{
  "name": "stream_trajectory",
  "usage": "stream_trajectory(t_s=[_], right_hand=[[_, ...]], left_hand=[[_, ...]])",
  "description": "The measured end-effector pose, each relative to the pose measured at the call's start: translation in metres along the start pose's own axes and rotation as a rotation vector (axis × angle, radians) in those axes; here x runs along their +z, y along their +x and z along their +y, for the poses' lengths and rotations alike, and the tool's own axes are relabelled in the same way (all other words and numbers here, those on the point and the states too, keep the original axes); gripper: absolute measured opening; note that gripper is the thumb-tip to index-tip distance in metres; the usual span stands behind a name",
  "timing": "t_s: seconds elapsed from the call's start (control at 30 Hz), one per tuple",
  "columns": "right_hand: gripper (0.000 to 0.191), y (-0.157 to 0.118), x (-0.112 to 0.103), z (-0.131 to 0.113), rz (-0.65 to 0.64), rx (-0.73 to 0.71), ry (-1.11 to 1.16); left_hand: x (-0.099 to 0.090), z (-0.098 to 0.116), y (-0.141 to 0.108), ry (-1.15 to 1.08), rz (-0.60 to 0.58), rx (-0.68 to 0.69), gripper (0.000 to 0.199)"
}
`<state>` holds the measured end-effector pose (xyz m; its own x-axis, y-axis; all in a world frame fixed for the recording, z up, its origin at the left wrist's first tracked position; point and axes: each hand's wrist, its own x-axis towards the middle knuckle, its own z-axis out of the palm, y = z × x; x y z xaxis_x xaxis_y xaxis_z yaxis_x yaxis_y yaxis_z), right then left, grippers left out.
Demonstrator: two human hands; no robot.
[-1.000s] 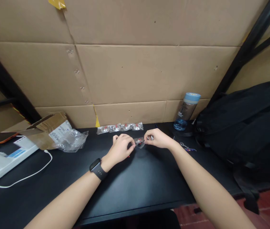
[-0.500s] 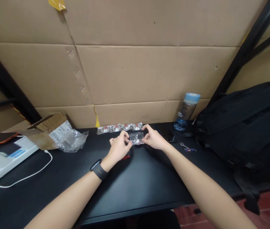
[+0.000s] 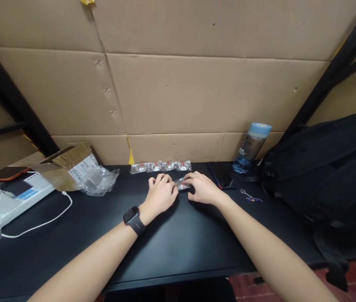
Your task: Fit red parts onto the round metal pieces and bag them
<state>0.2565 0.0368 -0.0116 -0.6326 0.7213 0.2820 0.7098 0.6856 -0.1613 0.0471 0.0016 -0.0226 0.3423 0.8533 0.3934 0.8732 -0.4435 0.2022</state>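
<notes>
Between my hands lies a small clear plastic packet with a red mark inside, low over the black table. My right hand has its fingertips on the packet's right side, with the thumb bent below. At the packet's left end is my left hand, its fingers curled down and fingertips mostly hidden; what they hold I cannot make out. A speck of red shows under its edge. Behind the hands, several round silvery pieces with red marks lie in a row, each in clear wrapping.
An open cardboard box with plastic wrap stands left, near a white power strip and cable. On the right are a phone, a keyring charm, a blue-lidded bottle and a black backpack.
The packet, held up flat between both hands before, is now lower and tilted. My left fingers have curled downward, covering most of the red thing on the table. The view has shifted slightly.
</notes>
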Motion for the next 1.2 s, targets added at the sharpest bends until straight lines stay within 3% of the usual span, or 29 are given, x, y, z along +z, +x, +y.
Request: stream_trajectory(t_s=[0.17, 0.33, 0.5, 0.67, 0.8, 0.9, 1.07, 1.13, 1.2], right_hand=[[0.021, 0.003, 0.004, -0.001, -0.008, 0.033, 0.026], [0.021, 0.003, 0.000, -0.002, 0.045, 0.058, 0.089], [0.023, 0.004, -0.005, -0.001, 0.082, 0.095, 0.358], [0.027, 0.006, -0.003, -0.003, 0.126, 0.137, 0.598], [0.025, 0.007, 0.000, -0.001, 0.122, 0.172, 0.751], [0.029, 0.006, -0.002, 0.002, 0.157, 0.162, 0.721], [0.032, 0.005, -0.007, 0.006, 0.180, 0.173, 0.630], [0.031, 0.005, -0.008, 0.007, 0.184, 0.164, 0.613], [0.032, 0.004, -0.008, 0.008, 0.188, 0.154, 0.588]], left_hand=[[0.001, -0.004, -0.001, -0.047, -0.020, 0.006, 0.015], [0.002, -0.009, 0.002, -0.107, -0.034, -0.019, 0.008], [-0.003, -0.009, 0.005, -0.223, -0.039, -0.058, 0.016], [-0.005, -0.016, 0.007, -0.478, -0.013, -0.124, 0.016], [-0.008, -0.038, 0.014, -0.549, 0.034, -0.188, 0.014], [-0.014, -0.068, 0.022, -0.413, 0.155, -0.363, 0.013], [-0.015, -0.113, 0.033, -0.199, 0.226, -0.662, 0.025], [-0.012, -0.120, 0.034, -0.184, 0.246, -0.690, 0.033], [-0.008, -0.122, 0.033, -0.143, 0.245, -0.633, 0.039]])
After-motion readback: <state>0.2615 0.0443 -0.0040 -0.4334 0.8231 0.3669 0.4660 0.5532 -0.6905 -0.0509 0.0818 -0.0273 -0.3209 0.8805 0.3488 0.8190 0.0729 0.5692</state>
